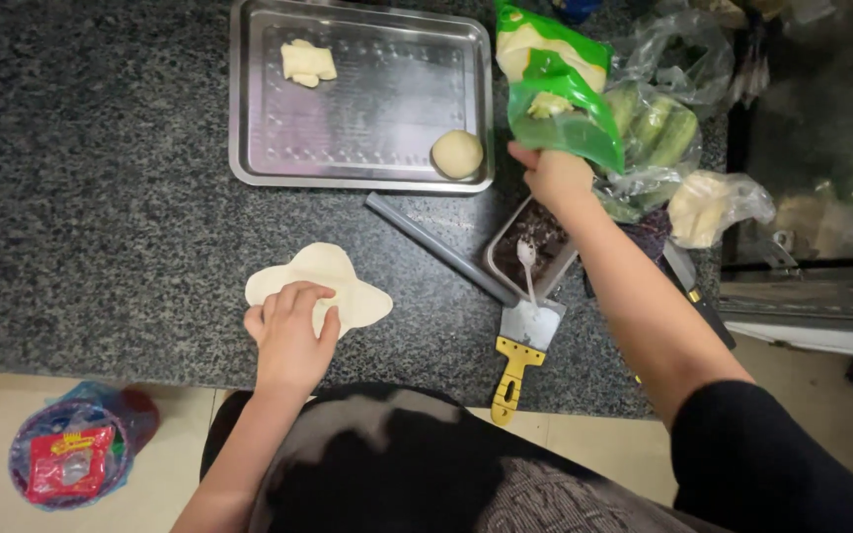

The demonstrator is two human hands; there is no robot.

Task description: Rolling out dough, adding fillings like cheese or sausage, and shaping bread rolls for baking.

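Left hand [288, 341]: fingers curled, fingertips pressing flat on the thin, pale, lobed sheet of rolled dough [323, 281] lying on the dark speckled granite counter [91, 188]; not gripping it.

Right hand [555, 178]: closed around the lower edge of a green plastic bag [557, 104], held up above the counter.

Just below that hand: small rectangular tub of dark filling [535, 242] with a white spoon [526, 262] in it. Grey rolling stick [436, 247] beside the tub, yellow-handled metal scraper [520, 350] near the counter edge. Steel tray [367, 99] behind holds a round dough ball [457, 154] and a folded dough piece [306, 63].
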